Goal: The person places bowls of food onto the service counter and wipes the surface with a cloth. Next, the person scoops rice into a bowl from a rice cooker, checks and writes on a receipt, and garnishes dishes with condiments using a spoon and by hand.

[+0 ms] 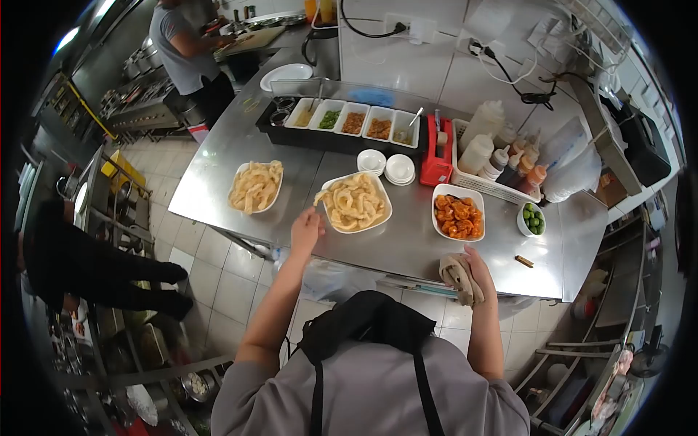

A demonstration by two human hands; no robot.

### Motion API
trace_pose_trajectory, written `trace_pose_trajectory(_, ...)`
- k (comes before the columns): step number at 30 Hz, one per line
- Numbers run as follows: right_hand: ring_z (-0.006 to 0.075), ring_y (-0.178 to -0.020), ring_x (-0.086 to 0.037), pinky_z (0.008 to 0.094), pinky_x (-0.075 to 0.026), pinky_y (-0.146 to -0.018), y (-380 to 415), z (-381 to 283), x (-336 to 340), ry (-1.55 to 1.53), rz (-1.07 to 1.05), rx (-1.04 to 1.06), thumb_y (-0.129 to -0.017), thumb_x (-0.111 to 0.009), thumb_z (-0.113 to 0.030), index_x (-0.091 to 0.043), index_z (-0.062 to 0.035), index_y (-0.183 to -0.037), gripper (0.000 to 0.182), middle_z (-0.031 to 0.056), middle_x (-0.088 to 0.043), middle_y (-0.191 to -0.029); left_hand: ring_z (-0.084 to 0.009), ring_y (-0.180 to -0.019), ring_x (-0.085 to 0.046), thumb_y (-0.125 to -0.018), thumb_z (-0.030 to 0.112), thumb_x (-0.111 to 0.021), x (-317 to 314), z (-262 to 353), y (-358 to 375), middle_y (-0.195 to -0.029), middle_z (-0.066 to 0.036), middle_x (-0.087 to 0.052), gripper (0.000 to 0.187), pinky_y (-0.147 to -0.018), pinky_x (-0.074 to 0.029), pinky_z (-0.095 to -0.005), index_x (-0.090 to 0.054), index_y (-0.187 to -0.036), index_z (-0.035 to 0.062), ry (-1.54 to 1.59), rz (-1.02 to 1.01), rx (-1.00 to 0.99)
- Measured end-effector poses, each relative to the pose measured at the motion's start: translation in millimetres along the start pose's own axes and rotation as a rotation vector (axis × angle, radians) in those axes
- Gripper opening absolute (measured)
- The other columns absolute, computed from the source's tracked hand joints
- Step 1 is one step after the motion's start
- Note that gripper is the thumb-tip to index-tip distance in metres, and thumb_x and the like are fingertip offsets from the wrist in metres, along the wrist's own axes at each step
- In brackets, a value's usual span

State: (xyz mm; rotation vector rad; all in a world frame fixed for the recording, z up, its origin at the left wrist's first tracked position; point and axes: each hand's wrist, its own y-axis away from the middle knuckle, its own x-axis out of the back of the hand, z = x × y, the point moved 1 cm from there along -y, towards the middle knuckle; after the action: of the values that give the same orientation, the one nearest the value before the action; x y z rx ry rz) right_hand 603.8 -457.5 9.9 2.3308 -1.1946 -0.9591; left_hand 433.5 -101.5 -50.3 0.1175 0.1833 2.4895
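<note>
My left hand [307, 231] is at the left side of a white bowl [366, 229] heaped with pale golden, puffy fried pieces [356, 202]. Its index finger reaches toward the bowl's edge, with the thumb apart and nothing showing in the hand. In my right hand [480, 270] is a bunched beige cloth [459, 276], held at the counter's front edge. Just beyond it stands a white dish [478, 236] of orange-red glazed pieces [458, 216]. Further left sits a second white bowl [273, 205] filled with similar fried pieces [254, 186].
Behind the bowls are a black condiment holder [320, 138], stacked small white dishes [399, 169] and a red device [436, 154]. A basket [502, 190] holds squeeze bottles; green citrus [533, 219] fills a bowl. One person [185, 54] stands back left, another [94, 254] at left.
</note>
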Motion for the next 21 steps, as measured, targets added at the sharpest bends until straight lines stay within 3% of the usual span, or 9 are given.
trace_pose_trajectory(4, 0.0229, -0.06, -0.06, 0.0331, -0.051, -0.051, 2.8, 9.2, -15.5, 0.036, 0.024, 0.044, -0.088, -0.047, -0.027, -0.053, 0.005, -0.091, 0.033, 0.0138, -0.06, -0.076, -0.0106, -0.062, -0.058, -0.084, 0.013, -0.055, 0.8, 6.5, -28.3, -0.077, -0.007, -0.062, 0.023, -0.054, -0.048, -0.021, -0.06, -0.099, -0.0043, -0.08, 0.146, -0.166)
trace_pose_trajectory(7, 0.0207, -0.062, -0.061, 0.0307, -0.051, -0.054, -5.5, 14.7, -21.2, 0.07, -0.012, 0.106, -0.087, -0.05, -0.023, -0.053, 0.0045, -0.092, 0.028, 0.0129, -0.06, -0.077, -0.0101, -0.058, -0.057, -0.08, 0.016, -0.059, -7.0, 17.0, -26.2, -0.066, -0.005, -0.061, 0.022, -0.051, -0.046, -0.0209, -0.064, -0.089, -0.0039, -0.114, 0.08, -0.2)
trace_pose_trajectory(16, 0.0141, -0.082, -0.057, 0.0244, -0.045, -0.073, -31.4, 25.7, -37.5, 0.222, 0.021, 0.132, -0.081, -0.057, -0.027, -0.057, 0.0029, -0.101, 0.035, 0.0094, -0.061, -0.093, -0.0201, -0.062, -0.06, -0.071, 0.02, -0.065, -7.7, 29.1, -29.6, -0.068, -0.013, -0.063, 0.024, -0.061, -0.046, -0.0326, -0.065, -0.079, -0.0027, -0.465, 0.06, -0.248)
trace_pose_trajectory(19, 0.0138, -0.083, -0.057, 0.0239, -0.044, -0.074, -33.1, 23.2, -48.2, 0.23, -0.058, 0.135, -0.081, -0.057, -0.027, -0.058, 0.0019, -0.103, 0.036, 0.0088, -0.061, -0.094, -0.0181, -0.06, -0.059, -0.069, 0.023, -0.066, -10.7, 27.3, -34.7, -0.064, -0.011, -0.061, 0.027, -0.056, -0.046, -0.0314, -0.062, -0.074, -0.0034, -0.629, 0.086, -0.317)
trace_pose_trajectory(21, 0.0137, -0.083, -0.056, 0.0238, -0.044, -0.074, -38.7, 21.6, -53.2, 0.247, -0.063, 0.17, -0.081, -0.057, -0.027, -0.057, 0.002, -0.103, 0.036, 0.0087, -0.061, -0.094, -0.0154, -0.058, -0.057, -0.069, 0.025, -0.067, -12.0, 26.5, -38.4, -0.064, -0.009, -0.059, 0.029, -0.051, -0.045, -0.0288, -0.059, -0.076, -0.0027, -0.546, 0.029, -0.158)
